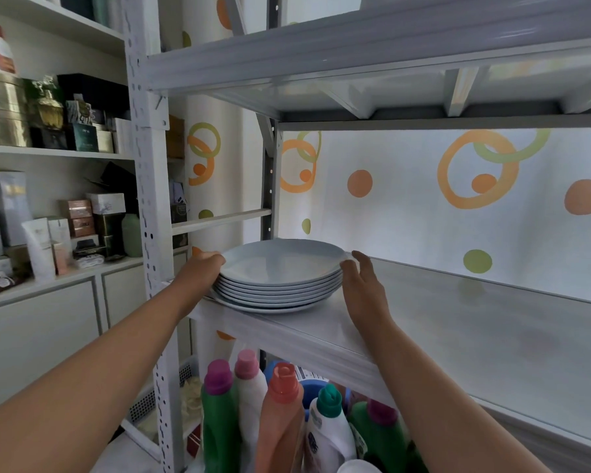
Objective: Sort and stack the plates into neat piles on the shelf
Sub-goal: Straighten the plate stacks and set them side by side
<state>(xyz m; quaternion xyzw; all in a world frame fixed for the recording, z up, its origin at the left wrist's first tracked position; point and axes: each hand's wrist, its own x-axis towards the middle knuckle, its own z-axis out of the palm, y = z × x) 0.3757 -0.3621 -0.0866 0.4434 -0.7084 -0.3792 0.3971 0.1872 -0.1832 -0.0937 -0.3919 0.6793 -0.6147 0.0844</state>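
My left hand [202, 268] is curling its fingers over the left rim of the plates [280, 271], gripping them. The plates are sitting in one stack at the left end of the shelf [458, 319]. My right hand [359, 285] is touching their right side, fingers straight and loose, holding nothing. Bottles [280, 404] are standing below the plates.

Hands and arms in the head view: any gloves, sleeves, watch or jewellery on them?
The left hand and right hand are bare, no gloves. Both forearms are uncovered to the frame edge: no sleeves, watch or bracelet showing. No ring shows on the right hand; the left fingers are partly hidden at the plate stack, so unclear there.
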